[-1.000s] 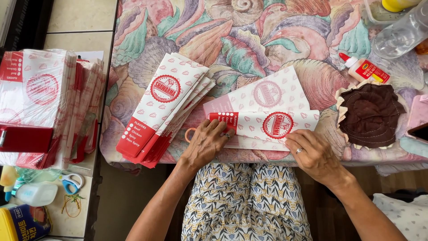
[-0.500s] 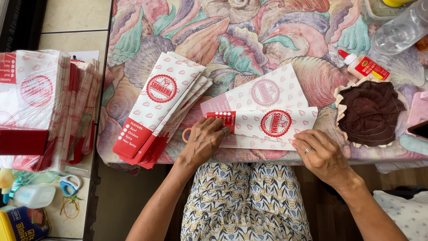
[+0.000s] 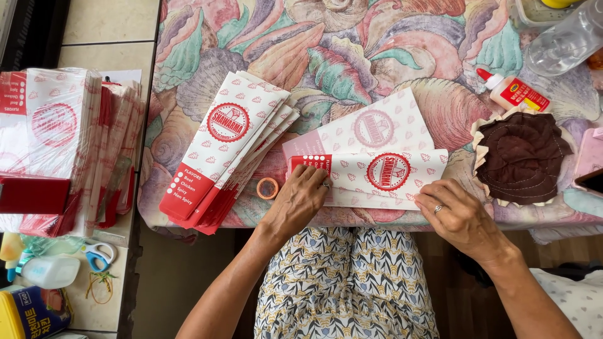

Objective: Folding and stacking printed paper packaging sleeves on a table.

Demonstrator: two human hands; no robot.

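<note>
Left hand (image 3: 300, 199) presses flat, fingers spread, on the red end of the folded paper bag (image 3: 377, 179); right hand (image 3: 457, 213) pins its other end, open-palmed. The bag lies at the near edge of the floral tablecloth (image 3: 352, 56), a stack of finished bags (image 3: 229, 147) just left, tape roll (image 3: 268, 188) beside.

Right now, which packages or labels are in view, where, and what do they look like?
Paper sleeve: under both hands, white, red round seal.
Sleeve stack: left of left hand, fanned, red ends.
Wrapped bundle: far left, red and white.
Glue bottle: upper right, white, red label.
Yellow box: bottom left.
Right hand: on sleeve's lower edge.
</note>
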